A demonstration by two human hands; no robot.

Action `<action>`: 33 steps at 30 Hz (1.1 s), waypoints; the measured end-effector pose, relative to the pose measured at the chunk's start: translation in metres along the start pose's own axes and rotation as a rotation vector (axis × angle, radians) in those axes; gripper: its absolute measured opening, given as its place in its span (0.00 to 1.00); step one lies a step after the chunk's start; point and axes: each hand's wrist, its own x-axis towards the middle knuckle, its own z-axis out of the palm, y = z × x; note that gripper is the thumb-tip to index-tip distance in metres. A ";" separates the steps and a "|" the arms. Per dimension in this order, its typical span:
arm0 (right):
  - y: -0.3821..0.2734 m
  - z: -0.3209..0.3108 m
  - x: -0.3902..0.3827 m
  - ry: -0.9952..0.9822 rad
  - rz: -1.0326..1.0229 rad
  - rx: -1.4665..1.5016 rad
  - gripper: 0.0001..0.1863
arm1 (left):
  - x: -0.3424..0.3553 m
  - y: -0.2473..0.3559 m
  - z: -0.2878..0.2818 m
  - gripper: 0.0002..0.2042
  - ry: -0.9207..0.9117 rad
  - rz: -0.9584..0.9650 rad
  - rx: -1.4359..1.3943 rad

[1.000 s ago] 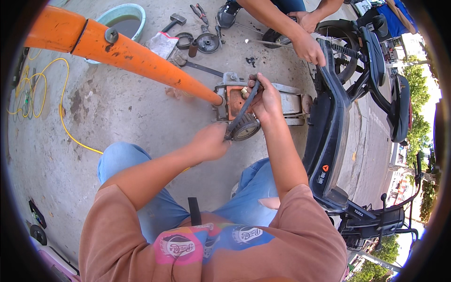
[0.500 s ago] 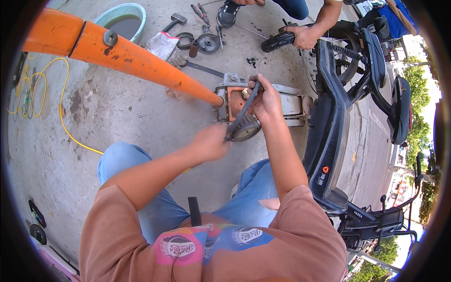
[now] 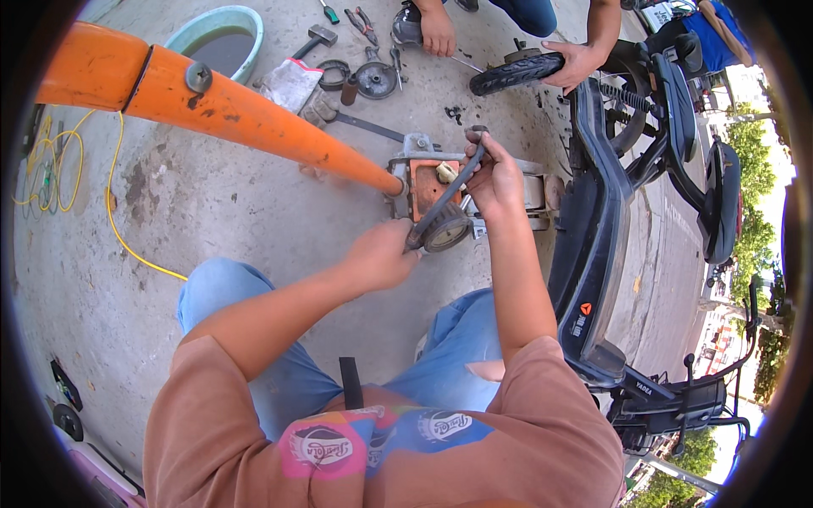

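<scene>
My left hand [image 3: 383,255] is closed around the handle end of a tyre inflator gauge [image 3: 446,230], a round dial in a black rubber rim. A dark rubber hose [image 3: 450,188] runs from it up to my right hand [image 3: 498,176], whose fingers pinch the hose near its far end; the metal tip stands above the fingers. Just behind both hands is a floor jack [image 3: 417,144] with a long orange handle [image 3: 246,114] slanting up to the left. A small pale fitting [image 3: 446,173] shows by the jack's orange body.
A black electric scooter [image 3: 584,254] stands at right. Beyond the jack, a co-worker's hand [image 3: 577,64] holds a small wheel [image 3: 517,74]. A hammer [image 3: 320,35], pliers [image 3: 366,27], a brake drum [image 3: 375,80] and a basin of murky water [image 3: 257,51] are on the floor. A yellow hose [image 3: 127,241] curves in from the left.
My right hand has shifted slightly right and nearer, baring the pale fitting. The co-worker has turned the wheel and shifted grip on it, and their other hand has come down beside their shoe.
</scene>
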 end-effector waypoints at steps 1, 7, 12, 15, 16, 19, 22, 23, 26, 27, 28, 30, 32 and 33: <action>-0.003 -0.001 0.000 -0.013 -0.021 -0.008 0.15 | 0.000 0.005 -0.005 0.16 0.012 -0.011 -0.018; -0.005 0.005 -0.006 -0.085 -0.128 -0.090 0.17 | 0.000 0.006 -0.003 0.14 0.097 -0.006 -0.016; 0.007 0.014 -0.012 -0.167 -0.032 -0.160 0.19 | 0.000 0.003 0.004 0.16 0.174 0.016 -0.106; 0.002 0.010 -0.011 -0.179 -0.017 -0.165 0.18 | 0.000 0.007 0.001 0.17 0.178 -0.010 -0.132; 0.000 0.010 -0.010 -0.172 -0.021 -0.142 0.17 | 0.000 0.009 -0.003 0.17 0.153 -0.031 -0.138; -0.007 0.009 -0.010 -0.149 -0.053 -0.080 0.17 | 0.004 0.010 -0.005 0.18 0.178 -0.036 -0.179; -0.014 0.006 -0.008 -0.125 -0.125 -0.030 0.16 | 0.009 0.004 0.000 0.19 0.187 -0.009 -0.199; -0.015 0.005 -0.006 -0.110 -0.132 -0.005 0.16 | 0.011 0.003 0.001 0.19 0.179 0.001 -0.198; -0.018 0.001 -0.002 -0.081 -0.154 0.055 0.16 | 0.011 0.001 0.001 0.22 0.166 0.002 -0.186; -0.019 -0.003 0.000 -0.090 -0.153 0.076 0.16 | 0.015 -0.004 0.004 0.22 0.173 0.017 -0.282; -0.019 -0.006 0.002 -0.101 -0.151 0.096 0.17 | 0.018 -0.009 0.008 0.22 0.180 0.029 -0.379; -0.019 -0.008 0.006 -0.089 -0.151 0.130 0.18 | 0.021 -0.021 0.012 0.22 0.181 0.018 -0.396; -0.021 -0.021 0.016 -0.132 -0.157 0.221 0.17 | 0.020 -0.017 0.008 0.22 0.158 -0.022 -0.239; -0.021 -0.027 0.021 -0.153 -0.160 0.266 0.16 | 0.020 -0.017 0.008 0.23 0.097 -0.050 -0.243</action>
